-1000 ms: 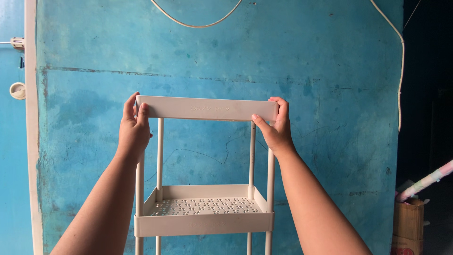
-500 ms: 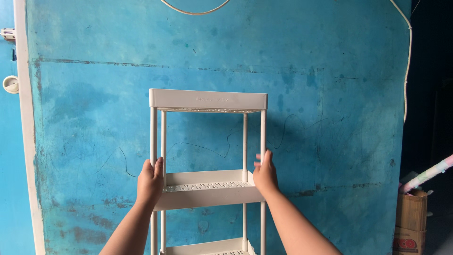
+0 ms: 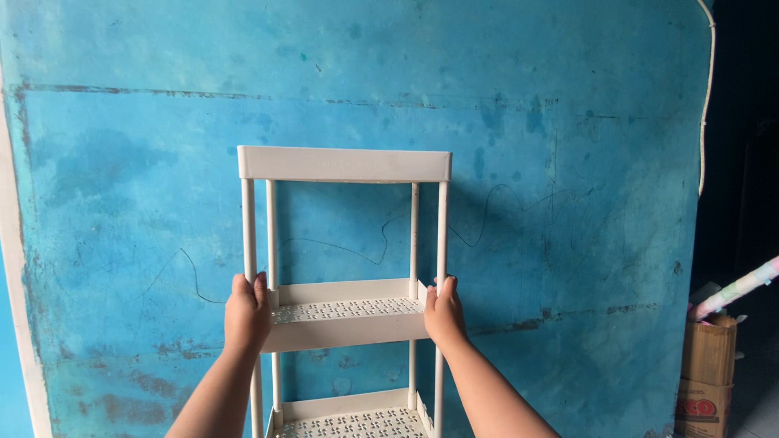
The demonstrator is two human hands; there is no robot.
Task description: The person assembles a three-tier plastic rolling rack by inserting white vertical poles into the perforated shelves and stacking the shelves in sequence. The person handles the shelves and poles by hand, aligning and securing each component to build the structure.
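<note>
Head view: left hand (image 3: 247,312) and right hand (image 3: 444,312) are closed on opposite ends of the middle tray (image 3: 345,318) of a cream plastic shelf rack (image 3: 344,164), apparently steadying it upright before the blue wall (image 3: 568,162). Top tray sits above both hands.

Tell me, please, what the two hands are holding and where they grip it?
Both hands, left and right, hold the cream plastic tiered shelf rack by its middle shelf's two ends.
</note>
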